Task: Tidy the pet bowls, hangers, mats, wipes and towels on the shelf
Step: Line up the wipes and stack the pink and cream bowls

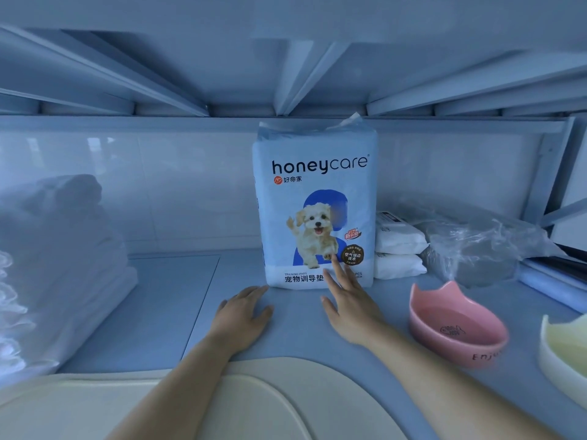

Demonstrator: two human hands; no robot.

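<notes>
A tall blue pack of pet training pads (314, 204) stands upright at the back middle of the shelf (165, 312). My right hand (349, 300) reaches toward it with straight fingers, the fingertips touching the pack's lower front. Flat on the shelf lies my left hand (243, 315), fingers straight, just before the pack's lower left corner. A pink cat-eared pet bowl (457, 325) sits to the right, with a pale yellow bowl (563, 354) at the right edge. Two white wipe packs (397, 249) are stacked right of the pad pack. Folded white towels (60, 249) pile up at the left.
A cream mat (254, 404) lies along the shelf's front edge under my forearms. A crumpled clear plastic bag (476, 249) over something grey sits at the back right. The upper shelf's metal ribs (286, 74) hang low overhead. A shelf post (546, 173) stands at the right.
</notes>
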